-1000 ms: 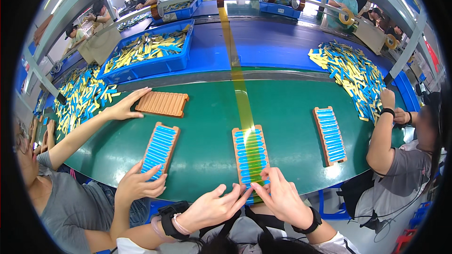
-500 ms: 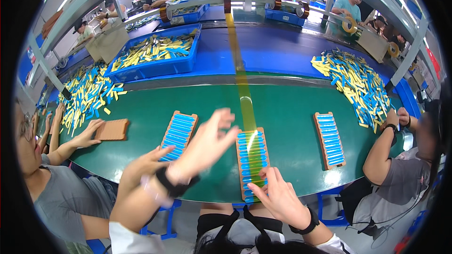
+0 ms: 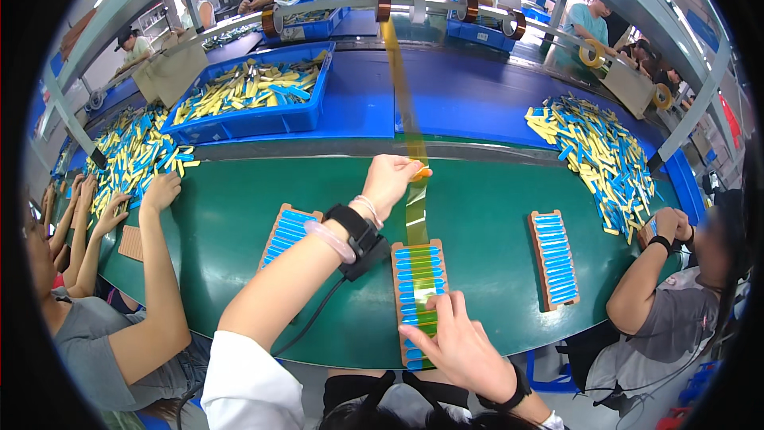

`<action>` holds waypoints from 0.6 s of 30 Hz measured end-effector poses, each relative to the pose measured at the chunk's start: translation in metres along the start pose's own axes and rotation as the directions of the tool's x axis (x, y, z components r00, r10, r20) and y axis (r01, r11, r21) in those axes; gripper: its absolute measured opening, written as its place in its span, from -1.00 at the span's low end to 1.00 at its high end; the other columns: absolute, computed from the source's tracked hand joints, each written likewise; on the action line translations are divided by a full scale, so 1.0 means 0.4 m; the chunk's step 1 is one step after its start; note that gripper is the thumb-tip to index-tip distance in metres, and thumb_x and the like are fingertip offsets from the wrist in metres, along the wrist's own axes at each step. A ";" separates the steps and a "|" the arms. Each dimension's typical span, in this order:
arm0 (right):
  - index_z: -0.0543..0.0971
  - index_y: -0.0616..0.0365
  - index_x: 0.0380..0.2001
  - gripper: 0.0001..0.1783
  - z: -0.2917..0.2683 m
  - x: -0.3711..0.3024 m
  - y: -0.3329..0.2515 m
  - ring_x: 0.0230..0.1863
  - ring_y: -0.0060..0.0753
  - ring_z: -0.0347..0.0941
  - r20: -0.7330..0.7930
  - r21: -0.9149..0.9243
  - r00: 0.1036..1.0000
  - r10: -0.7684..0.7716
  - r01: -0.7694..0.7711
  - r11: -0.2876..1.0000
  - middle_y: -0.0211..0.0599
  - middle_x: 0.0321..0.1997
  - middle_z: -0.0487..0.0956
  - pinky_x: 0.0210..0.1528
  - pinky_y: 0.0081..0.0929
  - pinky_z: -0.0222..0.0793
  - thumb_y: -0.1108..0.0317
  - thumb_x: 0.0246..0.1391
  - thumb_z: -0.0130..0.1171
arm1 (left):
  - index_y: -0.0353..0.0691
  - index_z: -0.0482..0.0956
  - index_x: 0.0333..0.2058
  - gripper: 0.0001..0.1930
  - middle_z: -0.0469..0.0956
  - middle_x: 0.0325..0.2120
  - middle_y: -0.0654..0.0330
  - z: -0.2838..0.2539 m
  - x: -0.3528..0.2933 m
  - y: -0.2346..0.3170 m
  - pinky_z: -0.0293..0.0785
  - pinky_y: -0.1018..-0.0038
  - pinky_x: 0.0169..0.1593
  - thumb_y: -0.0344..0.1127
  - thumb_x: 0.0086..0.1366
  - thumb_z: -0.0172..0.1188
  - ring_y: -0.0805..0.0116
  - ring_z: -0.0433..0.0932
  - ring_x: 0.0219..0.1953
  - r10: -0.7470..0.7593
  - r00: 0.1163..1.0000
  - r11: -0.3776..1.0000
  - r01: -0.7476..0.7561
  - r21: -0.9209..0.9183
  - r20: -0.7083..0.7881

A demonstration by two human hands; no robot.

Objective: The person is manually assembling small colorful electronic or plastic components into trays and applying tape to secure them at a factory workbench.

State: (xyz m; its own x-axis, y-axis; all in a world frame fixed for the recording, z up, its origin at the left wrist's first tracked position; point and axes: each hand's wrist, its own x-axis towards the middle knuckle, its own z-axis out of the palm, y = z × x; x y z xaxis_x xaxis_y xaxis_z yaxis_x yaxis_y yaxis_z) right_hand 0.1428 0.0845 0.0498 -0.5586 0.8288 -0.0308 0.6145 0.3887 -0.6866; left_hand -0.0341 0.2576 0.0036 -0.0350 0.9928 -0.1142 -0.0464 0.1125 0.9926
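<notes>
A strip of amber see-through tape (image 3: pixel 417 219) runs down from a roll on the rail and lies along an orange-brown grooved tray (image 3: pixel 442 271) filled with blue pieces. My left hand (image 3: pixel 390 183) is closed on the tape beyond the tray's far end, where an orange patch shows at the fingertips. My right hand (image 3: pixel 469 350) is over the tray's near half, thumb and forefinger apart, fingertips at the taped pieces. Under my left forearm, a second tray of blue pieces (image 3: pixel 288 231) is partly hidden. Another filled tray (image 3: pixel 555 259) lies to the right.
A blue bin (image 3: pixel 247 123) of yellow and blue pieces stands at the back left. Loose piles lie at left (image 3: pixel 131 159) and right (image 3: pixel 597 167). Tape rolls (image 3: pixel 469 6) hang on a rail (image 3: pixel 342 4) across the green table (image 3: pixel 485 191). Co-workers sit on both sides.
My left hand has moved forward and right, from open in the air to closed on the tape. My right hand stays over the tray. The left co-worker's hand has left a tray for the pile.
</notes>
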 end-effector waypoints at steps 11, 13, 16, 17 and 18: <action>0.21 0.42 -0.19 -0.30 -0.051 0.305 0.054 -0.39 0.13 0.39 -0.062 -0.209 0.997 -0.036 0.023 0.978 0.18 -0.22 0.29 -0.33 -0.27 0.36 -0.09 -0.07 0.06 | -0.44 0.49 -0.31 -0.77 0.55 -0.36 0.09 -0.022 -0.023 -0.050 0.39 0.60 -0.20 -0.35 0.21 0.00 0.47 0.50 -0.32 0.147 0.988 0.953 -0.126 0.275 -0.056; 0.24 0.37 -0.17 -0.36 -0.084 0.289 0.042 -0.38 -0.03 0.41 -0.089 -0.114 0.996 -0.002 -0.008 0.993 0.09 -0.17 0.29 -0.27 -0.35 0.33 -0.04 -0.03 0.05 | -0.40 0.51 -0.32 -0.74 0.54 -0.31 0.12 -0.039 -0.026 -0.028 0.35 0.58 -0.13 -0.28 0.22 -0.02 0.49 0.47 -0.25 0.003 1.000 0.986 -0.006 0.164 0.020; 0.26 0.30 -0.18 -0.43 -0.136 0.242 0.064 -0.29 -0.12 0.41 -0.138 0.061 0.989 0.051 -0.043 0.997 -0.02 -0.15 0.30 -0.24 -0.34 0.33 -0.05 0.01 -0.01 | -0.35 0.41 -0.16 -0.72 0.48 -0.18 0.17 -0.062 -0.054 0.065 0.27 0.49 -0.02 -0.31 0.23 -0.13 0.46 0.40 -0.09 0.043 0.981 0.989 -0.015 -0.150 0.189; 0.26 0.30 -0.17 -0.46 -0.143 0.228 0.085 -0.30 -0.17 0.41 -0.139 0.069 0.987 0.076 -0.067 0.995 -0.04 -0.14 0.31 -0.23 -0.35 0.33 0.01 0.01 0.02 | -0.35 0.37 -0.13 -0.72 0.45 -0.13 0.16 -0.076 -0.049 0.084 0.28 0.48 -0.01 -0.41 0.17 -0.10 0.43 0.39 -0.07 0.166 0.950 0.984 -0.144 -0.101 0.265; 0.26 0.30 -0.16 -0.49 -0.143 0.212 0.110 -0.30 -0.23 0.42 -0.138 0.078 0.985 0.100 -0.090 0.993 -0.06 -0.13 0.31 -0.23 -0.37 0.33 0.07 0.01 0.05 | -0.31 0.39 -0.17 -0.73 0.45 -0.14 0.12 -0.085 -0.051 0.100 0.30 0.45 -0.03 -0.46 0.11 -0.03 0.34 0.42 -0.10 0.349 0.872 0.890 -0.423 0.169 0.344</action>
State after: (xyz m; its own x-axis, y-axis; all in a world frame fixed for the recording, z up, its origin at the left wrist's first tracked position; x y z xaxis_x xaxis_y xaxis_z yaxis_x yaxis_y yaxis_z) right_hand 0.1544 0.1949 0.0584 -0.4120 0.9112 0.0014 0.6170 0.2802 -0.7354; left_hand -0.0692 0.2406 0.0441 0.2966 0.9187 0.2609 0.1425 -0.3127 0.9391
